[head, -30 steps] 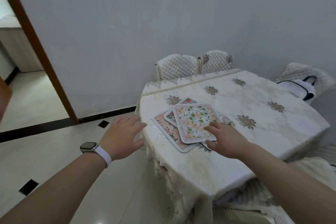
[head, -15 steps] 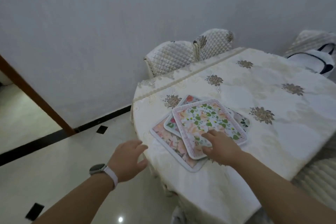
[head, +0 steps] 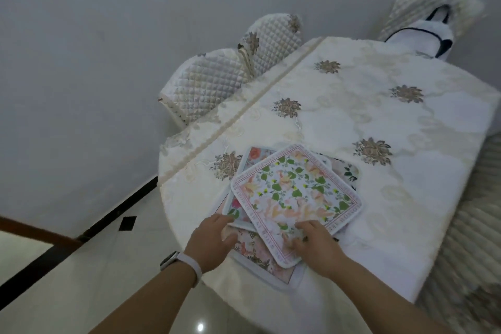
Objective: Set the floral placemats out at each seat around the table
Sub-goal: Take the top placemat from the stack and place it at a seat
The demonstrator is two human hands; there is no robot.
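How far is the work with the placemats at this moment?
Done: nothing visible; no placemat lies at a seat. In hand: the right hand rests on the top placemat of the stack near the table edge, and the left hand touches the stack's left side. Left: spreading every placemat out, including by the two quilted chairs.

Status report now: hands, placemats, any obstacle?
Left hand touches stack edge; right hand rests on top placemat. All placemats in one stack, none set out. Nothing blocks the hands.
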